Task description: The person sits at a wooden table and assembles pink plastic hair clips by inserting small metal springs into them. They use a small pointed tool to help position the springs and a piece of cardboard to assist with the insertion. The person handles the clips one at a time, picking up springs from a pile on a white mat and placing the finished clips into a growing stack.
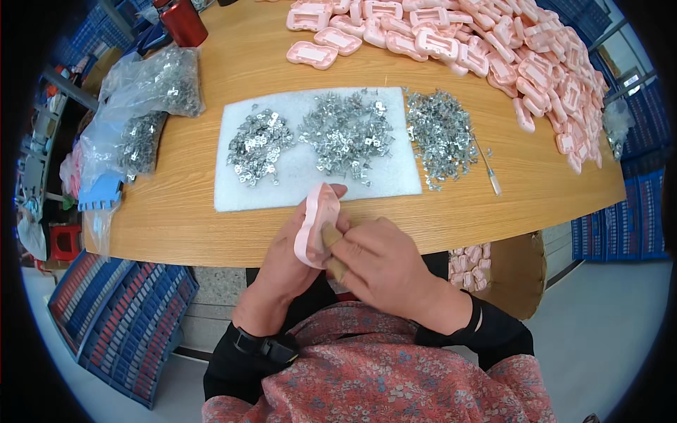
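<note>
My left hand point(285, 257) holds a pink plastic casing point(314, 218) on edge just below the wooden table's point(211, 225) near edge. My right hand point(384, 264) presses against the casing's inner side, with tan finger covers on its thumb and a finger. What lies between those fingers is hidden. In front of both hands a white foam sheet point(296, 180) carries two heaps of small silver metal clips point(345, 134). A third heap of clips point(441, 134) lies on the bare wood to the right of the sheet.
A big pile of pink casings point(508, 49) covers the far right of the table. Clear bags of metal parts point(151, 88) and a red cylinder point(182, 21) stand at the far left. A thin tool point(488, 169) lies by the right heap. A cardboard box point(508, 271) sits below the table.
</note>
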The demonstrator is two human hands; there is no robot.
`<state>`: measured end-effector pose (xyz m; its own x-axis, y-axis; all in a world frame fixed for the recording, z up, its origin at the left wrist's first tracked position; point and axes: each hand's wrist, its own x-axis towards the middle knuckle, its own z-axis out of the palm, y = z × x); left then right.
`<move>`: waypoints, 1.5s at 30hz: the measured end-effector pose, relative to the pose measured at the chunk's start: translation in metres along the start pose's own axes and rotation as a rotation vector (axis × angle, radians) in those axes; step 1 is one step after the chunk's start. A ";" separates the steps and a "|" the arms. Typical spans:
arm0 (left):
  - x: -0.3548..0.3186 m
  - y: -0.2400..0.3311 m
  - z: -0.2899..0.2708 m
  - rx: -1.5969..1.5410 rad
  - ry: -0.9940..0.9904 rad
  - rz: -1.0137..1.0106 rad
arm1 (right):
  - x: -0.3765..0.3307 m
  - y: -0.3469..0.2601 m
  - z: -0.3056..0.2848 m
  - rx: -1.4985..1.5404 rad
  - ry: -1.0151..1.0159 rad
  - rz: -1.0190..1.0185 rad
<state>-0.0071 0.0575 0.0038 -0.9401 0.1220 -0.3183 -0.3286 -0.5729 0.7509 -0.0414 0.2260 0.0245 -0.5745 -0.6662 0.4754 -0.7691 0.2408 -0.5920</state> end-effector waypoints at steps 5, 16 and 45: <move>-0.004 0.000 0.009 0.295 0.069 0.182 | -0.001 -0.007 -0.010 0.102 0.040 0.102; -0.020 0.038 -0.015 0.424 -0.340 0.036 | -0.015 0.009 -0.046 0.492 -0.190 0.447; -0.027 0.028 -0.052 -0.244 -0.133 0.010 | 0.026 0.050 -0.013 -0.227 0.036 0.446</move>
<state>0.0140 -0.0042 0.0031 -0.9521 0.2115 -0.2210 -0.3030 -0.7511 0.5866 -0.0983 0.2300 0.0155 -0.8677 -0.4393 0.2325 -0.4853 0.6472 -0.5879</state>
